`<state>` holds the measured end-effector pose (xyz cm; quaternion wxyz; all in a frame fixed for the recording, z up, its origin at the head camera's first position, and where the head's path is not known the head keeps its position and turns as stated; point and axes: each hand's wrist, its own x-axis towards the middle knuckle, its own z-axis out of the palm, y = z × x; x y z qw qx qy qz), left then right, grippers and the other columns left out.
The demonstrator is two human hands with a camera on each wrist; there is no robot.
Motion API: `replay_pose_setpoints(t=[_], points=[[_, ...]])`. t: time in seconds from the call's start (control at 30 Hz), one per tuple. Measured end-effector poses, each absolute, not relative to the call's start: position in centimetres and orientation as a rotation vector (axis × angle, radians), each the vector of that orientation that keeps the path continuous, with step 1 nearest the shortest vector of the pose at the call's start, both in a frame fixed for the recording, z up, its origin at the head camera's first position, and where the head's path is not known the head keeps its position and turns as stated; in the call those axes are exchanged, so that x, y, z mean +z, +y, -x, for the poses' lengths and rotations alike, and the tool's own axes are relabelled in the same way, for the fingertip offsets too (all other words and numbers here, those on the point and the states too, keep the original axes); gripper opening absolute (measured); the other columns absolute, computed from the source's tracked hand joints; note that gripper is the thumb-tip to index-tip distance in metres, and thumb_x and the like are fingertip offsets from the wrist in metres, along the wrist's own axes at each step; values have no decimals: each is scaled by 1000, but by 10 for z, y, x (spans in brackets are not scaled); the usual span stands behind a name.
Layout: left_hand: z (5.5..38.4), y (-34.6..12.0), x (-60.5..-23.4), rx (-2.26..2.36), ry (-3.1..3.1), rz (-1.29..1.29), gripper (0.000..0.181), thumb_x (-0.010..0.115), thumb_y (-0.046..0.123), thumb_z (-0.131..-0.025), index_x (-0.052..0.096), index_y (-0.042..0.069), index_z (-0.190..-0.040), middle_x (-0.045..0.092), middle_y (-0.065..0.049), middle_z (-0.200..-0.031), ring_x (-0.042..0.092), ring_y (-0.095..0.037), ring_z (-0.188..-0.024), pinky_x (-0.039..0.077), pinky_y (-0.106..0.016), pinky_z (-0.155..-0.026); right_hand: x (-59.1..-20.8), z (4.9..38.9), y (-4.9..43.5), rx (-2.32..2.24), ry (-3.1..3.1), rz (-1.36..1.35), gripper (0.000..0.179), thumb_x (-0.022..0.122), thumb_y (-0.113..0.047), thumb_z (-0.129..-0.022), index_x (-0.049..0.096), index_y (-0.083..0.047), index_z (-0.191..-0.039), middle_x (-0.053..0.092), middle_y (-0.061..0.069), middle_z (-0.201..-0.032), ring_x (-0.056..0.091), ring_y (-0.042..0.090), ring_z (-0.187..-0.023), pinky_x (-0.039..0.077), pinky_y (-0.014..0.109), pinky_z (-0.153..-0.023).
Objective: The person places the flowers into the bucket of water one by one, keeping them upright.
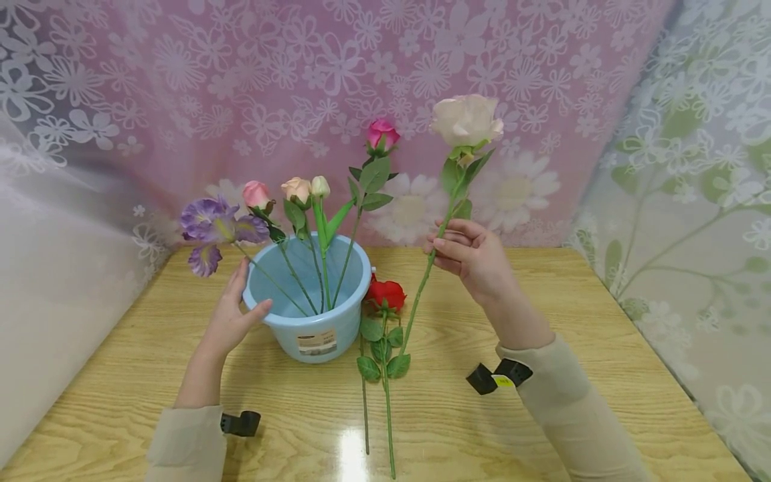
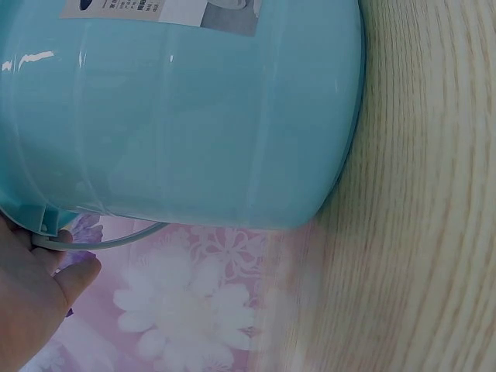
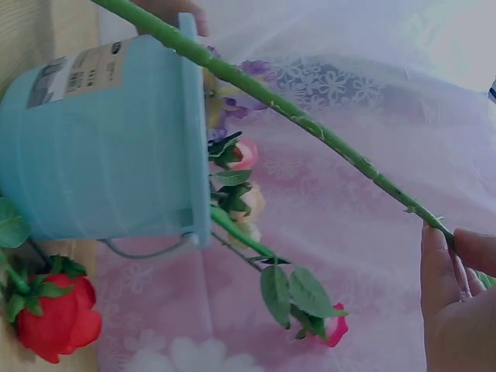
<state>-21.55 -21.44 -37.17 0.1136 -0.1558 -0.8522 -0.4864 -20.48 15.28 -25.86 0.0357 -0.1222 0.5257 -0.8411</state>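
Observation:
My right hand [image 1: 476, 258] pinches the green stem of a large white rose [image 1: 466, 122], which stands tilted right of the bucket. Its bloom is up, its lower stem slanting over the table. My left hand [image 1: 225, 318] rests against the left rim of a light blue bucket [image 1: 316, 338], thumb spread from the fingers. Standing in the bucket are a purple iris [image 1: 211, 224], a pink rose [image 1: 257, 194], a peach rose [image 1: 296, 189], a white tulip [image 1: 320, 187] and a magenta rose [image 1: 382, 134]. The left wrist view shows the thin bucket handle [image 2: 116, 242] beside that hand.
A red rose [image 1: 387, 294] lies on the wooden table [image 1: 289, 428] right of the bucket, with another stem [image 1: 365, 415] beside it. Floral cloth [image 1: 289, 87] hangs behind; pale patterned cloth [image 1: 711, 221] hangs on the right. Each wrist wears a black camera [image 1: 241, 423].

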Motion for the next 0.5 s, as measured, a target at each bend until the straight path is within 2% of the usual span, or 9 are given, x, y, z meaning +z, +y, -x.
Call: replay_pose_setpoints(t=[0.2,0.5], points=[[216,-215,-372,-1418,-2504,465,86,60,24,-81,2,4,-142,3,-21,-145,4,-39,-129,8,-58,-99,-244,205,149,-2694,1553,460,20,53,9,-83,63,-5,-93,65,8,-79,64,18,-71,51,24,-62],[215,-215,-372,-1411,-2507,455,86,60,25,-81,1,7,-142,3,-20,-145,4,-39,-129,8,-60,-98,-230,208,138,-2911,1456,512,20,58,8,-80,59,2,-98,62,12,-81,64,21,-71,51,25,-63]])
